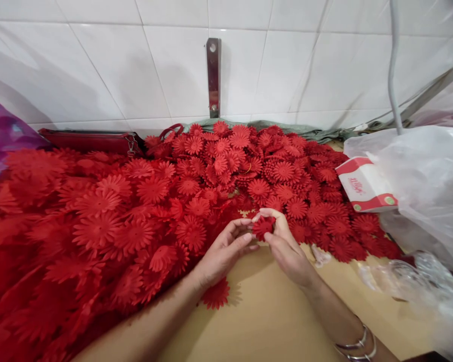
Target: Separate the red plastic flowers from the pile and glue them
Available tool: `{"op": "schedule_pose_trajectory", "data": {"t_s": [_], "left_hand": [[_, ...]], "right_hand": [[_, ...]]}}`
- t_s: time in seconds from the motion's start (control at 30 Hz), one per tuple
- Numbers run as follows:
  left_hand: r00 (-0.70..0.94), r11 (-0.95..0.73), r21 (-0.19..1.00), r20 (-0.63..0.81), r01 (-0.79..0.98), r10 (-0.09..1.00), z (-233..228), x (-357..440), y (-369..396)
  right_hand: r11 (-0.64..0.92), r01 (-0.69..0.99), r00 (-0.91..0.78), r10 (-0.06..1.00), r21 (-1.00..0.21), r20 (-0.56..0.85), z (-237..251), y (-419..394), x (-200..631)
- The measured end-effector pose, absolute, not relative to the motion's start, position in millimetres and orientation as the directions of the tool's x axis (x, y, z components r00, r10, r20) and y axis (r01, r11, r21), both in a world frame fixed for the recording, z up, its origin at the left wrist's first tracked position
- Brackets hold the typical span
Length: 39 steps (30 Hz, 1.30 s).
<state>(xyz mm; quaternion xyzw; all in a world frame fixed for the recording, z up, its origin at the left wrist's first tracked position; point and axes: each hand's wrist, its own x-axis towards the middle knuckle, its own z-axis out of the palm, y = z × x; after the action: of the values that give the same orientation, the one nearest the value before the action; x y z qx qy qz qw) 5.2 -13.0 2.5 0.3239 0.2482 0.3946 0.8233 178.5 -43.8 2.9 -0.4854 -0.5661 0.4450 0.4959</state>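
Note:
Both hands meet over the table, at the near edge of a large heap of red artificial flower pieces. Between them is a small red artificial flower [263, 228], its petals bunched together. My right hand [289, 249] has it pinched, with the thumb in front and the fingers curled over the top. From the other side, my left hand [228, 246] closes its curved fingers and thumb at the flower's left edge. Under my left wrist lies a loose flat red petal disc [216, 294], partly hidden by the arm. Silver bangles circle my right forearm.
The red flower heap [151, 191] spreads across the left and back. A red purse [94, 141] rests against the tiled wall behind it. On the right are a red-and-white box [366, 186], a white plastic bag [426, 171] and crumpled clear plastic [419, 276]. A metal bracket [213, 75] juts from the wall.

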Motion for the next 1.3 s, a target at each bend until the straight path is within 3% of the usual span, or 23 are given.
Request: {"op": "schedule_pose_trajectory", "data": {"t_s": [0.1,0.27,0.53,0.77,0.93,1.13,1.3], "left_hand": [[0.551,0.465,0.74,-0.153,-0.486,0.82,1.5,7.1,-13.2],[0.516,0.505,0.706,-0.229,-0.496,0.826,-2.1,9.5,-11.7],[0.435,0.49,0.649,-0.26,-0.582,0.862,-1.7,10.2,-10.7],[0.395,0.438,0.694,-0.235,-0.572,0.888,-3.5,11.4,-11.9],[0.38,0.358,0.791,-0.173,-0.496,0.909,-1.6,11.9,-15.1],[0.342,0.116,0.949,-0.009,-0.294,0.939,-0.1,5.6,-11.6],[0.355,0.056,0.981,0.015,-0.187,0.935,0.7,2.7,-9.1]], "right_hand": [[0.133,0.166,-0.103,0.988,-0.977,0.117,5.6,-44.9,175.9],[0.279,0.318,-0.157,0.958,-0.906,0.24,5.6,-44.9,173.4],[0.428,0.634,-0.099,0.871,-0.644,0.482,11.7,-39.7,179.8],[0.313,0.529,-0.01,0.932,-0.789,0.363,13.5,-41.6,180.4],[0.319,0.528,0.006,0.925,-0.787,0.379,10.5,-40.4,182.5],[0.318,0.534,-0.028,0.933,-0.784,0.36,7.6,-39.1,187.1],[0.346,0.547,-0.069,0.926,-0.762,0.371,6.0,-40.7,186.2]]}}
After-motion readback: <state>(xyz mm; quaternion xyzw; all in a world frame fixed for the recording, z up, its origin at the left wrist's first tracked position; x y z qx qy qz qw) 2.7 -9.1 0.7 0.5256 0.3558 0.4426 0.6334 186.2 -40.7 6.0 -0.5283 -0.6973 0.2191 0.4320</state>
